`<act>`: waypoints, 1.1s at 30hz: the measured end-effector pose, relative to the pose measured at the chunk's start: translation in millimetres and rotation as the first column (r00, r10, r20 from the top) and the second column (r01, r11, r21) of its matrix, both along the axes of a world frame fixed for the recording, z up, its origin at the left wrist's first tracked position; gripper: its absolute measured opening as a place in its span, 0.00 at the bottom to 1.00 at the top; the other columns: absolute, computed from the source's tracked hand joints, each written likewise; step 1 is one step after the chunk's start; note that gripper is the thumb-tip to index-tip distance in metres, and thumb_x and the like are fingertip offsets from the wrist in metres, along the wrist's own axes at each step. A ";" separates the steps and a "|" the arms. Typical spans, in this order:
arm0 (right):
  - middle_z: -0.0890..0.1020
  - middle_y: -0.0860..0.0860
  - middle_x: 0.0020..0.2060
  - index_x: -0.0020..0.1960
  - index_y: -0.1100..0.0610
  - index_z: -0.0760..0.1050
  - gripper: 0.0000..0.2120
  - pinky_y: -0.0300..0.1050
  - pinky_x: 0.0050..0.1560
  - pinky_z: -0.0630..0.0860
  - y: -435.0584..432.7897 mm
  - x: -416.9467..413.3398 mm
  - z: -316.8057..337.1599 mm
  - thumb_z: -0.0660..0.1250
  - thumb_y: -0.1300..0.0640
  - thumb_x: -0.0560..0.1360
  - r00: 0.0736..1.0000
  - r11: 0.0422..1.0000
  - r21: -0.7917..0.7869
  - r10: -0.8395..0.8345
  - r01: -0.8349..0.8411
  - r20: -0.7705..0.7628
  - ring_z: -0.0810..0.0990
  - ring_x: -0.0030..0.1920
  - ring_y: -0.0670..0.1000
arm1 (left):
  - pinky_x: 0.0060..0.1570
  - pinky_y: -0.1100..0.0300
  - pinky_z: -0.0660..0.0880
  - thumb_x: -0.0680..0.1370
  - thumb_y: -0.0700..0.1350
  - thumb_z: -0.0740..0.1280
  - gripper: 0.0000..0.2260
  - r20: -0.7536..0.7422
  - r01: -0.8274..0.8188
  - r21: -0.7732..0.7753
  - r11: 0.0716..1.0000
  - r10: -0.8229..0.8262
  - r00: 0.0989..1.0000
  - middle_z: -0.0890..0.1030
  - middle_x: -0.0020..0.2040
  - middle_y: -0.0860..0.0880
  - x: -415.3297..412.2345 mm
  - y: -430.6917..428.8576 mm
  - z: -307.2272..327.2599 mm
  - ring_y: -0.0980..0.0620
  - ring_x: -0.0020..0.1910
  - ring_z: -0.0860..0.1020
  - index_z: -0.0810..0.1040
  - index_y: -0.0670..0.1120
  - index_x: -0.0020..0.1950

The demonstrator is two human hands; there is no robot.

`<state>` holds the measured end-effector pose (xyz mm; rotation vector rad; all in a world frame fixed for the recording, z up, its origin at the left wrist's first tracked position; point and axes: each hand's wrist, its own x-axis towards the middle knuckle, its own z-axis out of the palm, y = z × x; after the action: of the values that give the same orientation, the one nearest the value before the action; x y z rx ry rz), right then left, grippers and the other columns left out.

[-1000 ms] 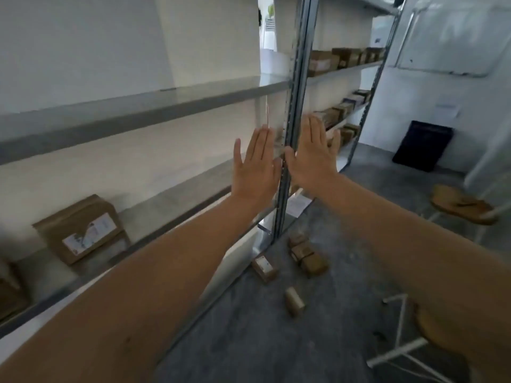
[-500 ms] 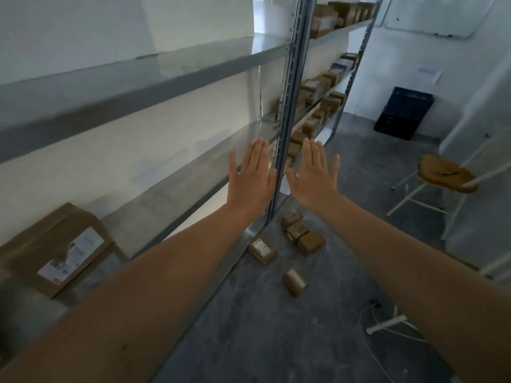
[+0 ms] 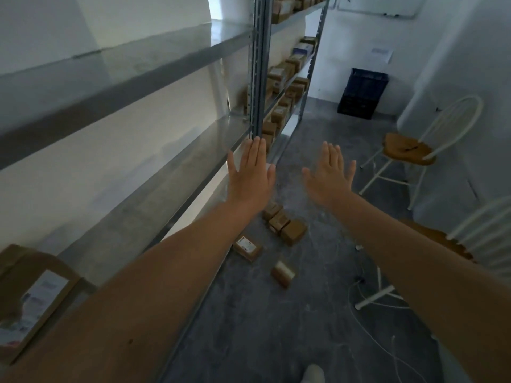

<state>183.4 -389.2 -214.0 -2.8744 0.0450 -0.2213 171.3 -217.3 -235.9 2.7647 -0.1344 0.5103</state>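
Two empty, spread flat: left hand (image 3: 250,175), right hand (image 3: 329,175), gripping nothing. Held out above loose boxes (image 3: 294,232) on floor (image 3: 276,327) right of shelf (image 3: 177,167), likely to gather them.

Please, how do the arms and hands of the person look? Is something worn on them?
Both arms are bare as far as the view shows: no sleeve on the left forearm or the right forearm. The left hand and right hand wear no glove, and I see no ring, watch or bracelet. One small dark spot marks the left forearm.
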 end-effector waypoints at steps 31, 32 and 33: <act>0.43 0.52 0.80 0.79 0.58 0.38 0.36 0.61 0.73 0.32 -213.1 179.1 -68.8 0.51 0.44 0.80 0.989 0.991 0.001 0.135 -0.135 -0.057 0.37 0.78 0.51 | 0.74 0.46 0.35 0.84 0.56 0.48 0.28 -0.099 0.093 0.162 0.982 -0.078 0.992 0.48 0.81 0.50 179.0 -242.9 -55.8 0.57 0.77 0.38 0.46 0.48 0.81; 0.43 0.52 0.80 0.79 0.58 0.38 0.36 0.62 0.73 0.33 -216.4 182.2 -72.0 0.52 0.44 0.80 0.989 0.991 0.013 0.133 -0.132 -0.068 0.38 0.78 0.51 | 0.73 0.46 0.35 0.84 0.56 0.49 0.28 -0.102 0.109 0.157 0.982 -0.094 0.990 0.48 0.81 0.51 180.9 -246.0 -58.1 0.56 0.78 0.40 0.46 0.48 0.81; 0.43 0.52 0.80 0.79 0.58 0.38 0.36 0.62 0.72 0.33 -218.7 185.7 -75.4 0.52 0.44 0.80 0.989 0.991 0.020 0.134 -0.133 -0.067 0.38 0.79 0.51 | 0.73 0.46 0.34 0.84 0.56 0.49 0.28 -0.105 0.124 0.150 0.981 -0.109 0.989 0.48 0.81 0.51 183.6 -247.8 -60.5 0.55 0.79 0.41 0.46 0.48 0.81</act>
<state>369.2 -607.9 -289.4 -2.8543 -0.1327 -0.0961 354.9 -465.0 -296.3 2.9053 -0.3243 0.3487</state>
